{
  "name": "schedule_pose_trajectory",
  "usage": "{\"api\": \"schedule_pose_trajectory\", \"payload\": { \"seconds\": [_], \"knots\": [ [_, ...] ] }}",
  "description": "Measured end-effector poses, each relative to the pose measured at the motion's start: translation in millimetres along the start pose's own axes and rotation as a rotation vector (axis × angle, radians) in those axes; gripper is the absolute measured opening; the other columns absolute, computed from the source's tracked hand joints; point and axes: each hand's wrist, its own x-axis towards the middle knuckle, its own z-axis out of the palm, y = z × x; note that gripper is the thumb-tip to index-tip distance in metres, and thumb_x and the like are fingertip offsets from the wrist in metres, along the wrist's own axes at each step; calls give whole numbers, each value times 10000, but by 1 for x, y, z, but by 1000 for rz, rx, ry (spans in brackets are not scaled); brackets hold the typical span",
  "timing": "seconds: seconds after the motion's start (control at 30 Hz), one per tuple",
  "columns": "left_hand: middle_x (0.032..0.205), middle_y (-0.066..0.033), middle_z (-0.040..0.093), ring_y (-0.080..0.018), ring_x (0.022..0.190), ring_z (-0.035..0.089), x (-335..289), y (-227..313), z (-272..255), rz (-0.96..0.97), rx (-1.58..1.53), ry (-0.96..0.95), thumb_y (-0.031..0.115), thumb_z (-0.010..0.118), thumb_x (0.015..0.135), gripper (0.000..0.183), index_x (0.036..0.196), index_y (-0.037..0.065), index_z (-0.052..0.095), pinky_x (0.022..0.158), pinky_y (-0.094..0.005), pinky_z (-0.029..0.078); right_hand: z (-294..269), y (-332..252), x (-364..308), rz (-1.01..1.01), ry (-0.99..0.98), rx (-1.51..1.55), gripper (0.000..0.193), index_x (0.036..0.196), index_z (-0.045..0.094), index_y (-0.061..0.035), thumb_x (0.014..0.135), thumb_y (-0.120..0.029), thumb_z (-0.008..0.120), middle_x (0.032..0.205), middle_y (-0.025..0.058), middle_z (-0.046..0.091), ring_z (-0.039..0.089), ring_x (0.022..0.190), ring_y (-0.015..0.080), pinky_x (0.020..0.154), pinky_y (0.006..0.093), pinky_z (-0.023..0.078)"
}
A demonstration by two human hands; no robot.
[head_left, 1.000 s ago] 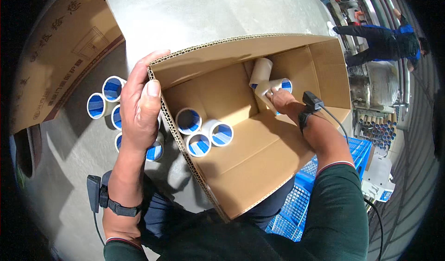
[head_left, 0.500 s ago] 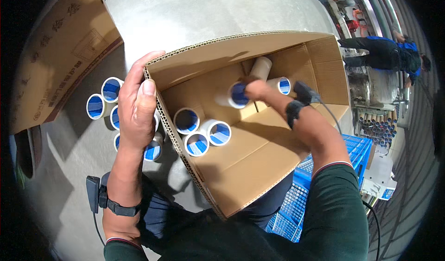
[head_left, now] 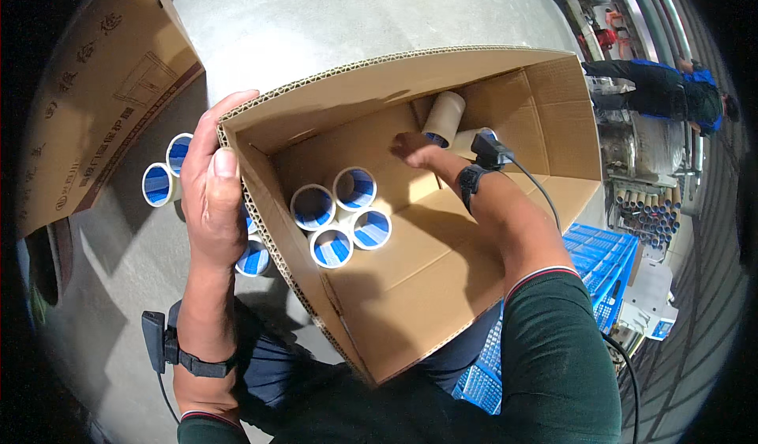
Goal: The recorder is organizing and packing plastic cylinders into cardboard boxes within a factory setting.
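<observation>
My left hand (head_left: 215, 187) grips the left edge of an open cardboard box (head_left: 426, 278), thumb outside and fingers over the upper corner. Inside the box, at its left end, several pale cardboard tubes (head_left: 331, 246) with blue inner walls stand upright in a cluster. My right hand (head_left: 413, 149) reaches into the box, fingers loosely extended and nothing visible in them. Close by it a tube (head_left: 446, 118) leans against the far wall. Another tube (head_left: 466, 139) lies behind my right wrist, mostly hidden.
More tubes (head_left: 158, 185) stand on the concrete floor left of the box. A large printed carton (head_left: 118, 104) rises at the upper left. Blue plastic crates (head_left: 596, 262) are at the right. Beyond are a person (head_left: 667, 97), machinery and a stack of tubes (head_left: 647, 211).
The tube that my right hand held now stands with the cluster at the box's left end, released. My right hand is empty. The box has shifted slightly left with my left hand.
</observation>
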Motion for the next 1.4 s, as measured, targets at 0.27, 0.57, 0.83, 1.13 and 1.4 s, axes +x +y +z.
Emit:
{"api": "schedule_pose_trajectory", "payload": {
  "seconds": [0.27,0.57,0.83,1.13,1.4],
  "knots": [
    [1114,-139,568,-197,1039,530,9,3,0,8,60,-11,443,412,879,608,1203,-60,521,916,-306,395,-19,57,-60,327,-177,-357,351,1066,609,-14,818,-259,573,1031,221,647,634,953,368,786,441,515],
    [1132,-150,575,-207,1050,536,8,-8,5,-29,37,49,459,396,883,630,1206,-69,515,921,-314,405,-75,36,-44,248,14,-327,212,929,647,-27,831,-174,531,939,234,652,639,904,375,753,465,512],
    [1136,-168,581,-228,1061,544,10,-2,4,38,122,41,442,378,893,619,1214,-73,503,938,-337,405,-88,-48,-17,-65,232,-37,204,970,679,-142,810,-175,556,968,143,667,636,885,351,801,431,511],
    [1127,-158,580,-220,1057,541,10,-2,3,61,106,4,446,384,897,610,1199,-68,509,932,-327,406,12,-137,40,-446,-72,255,542,1273,514,-46,742,-141,566,1227,223,546,523,1130,378,980,396,425],
    [1129,-148,573,-208,1047,542,9,1,6,10,-9,-11,436,396,896,595,1195,-66,511,922,-314,410,-46,121,-41,275,-164,-641,426,1232,556,-64,812,-128,525,1060,182,663,633,996,349,865,436,504]
  ]
}}
